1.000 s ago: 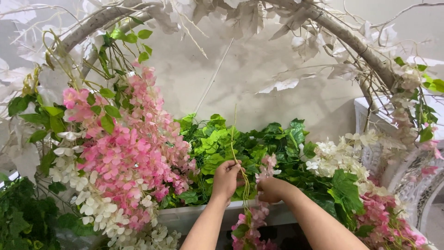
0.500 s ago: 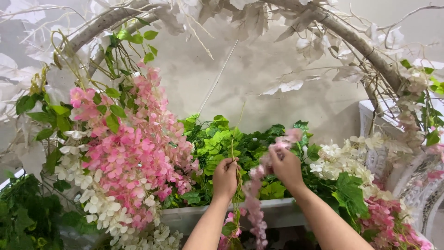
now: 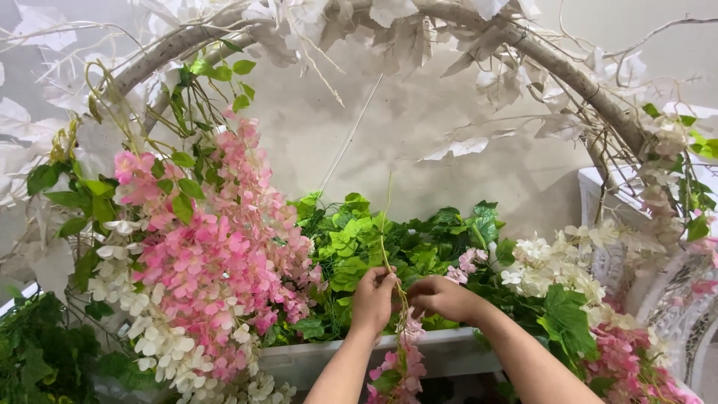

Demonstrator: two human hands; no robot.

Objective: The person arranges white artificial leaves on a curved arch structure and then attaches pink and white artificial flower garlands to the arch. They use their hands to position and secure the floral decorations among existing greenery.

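The pink flower vine [image 3: 400,359] hangs down in front of the white planter box [image 3: 449,352], and its thin green stem [image 3: 385,224] pokes up into the open space before the bare wall. Your left hand [image 3: 374,299] pinches the stem, fingers closed on it. Your right hand [image 3: 445,297] touches it just beside, fingers curled around it. Green leaves [image 3: 359,239] crowd behind. A big pink flower bunch [image 3: 224,262] hangs close on the left, and white flowers [image 3: 553,262] sit on the right.
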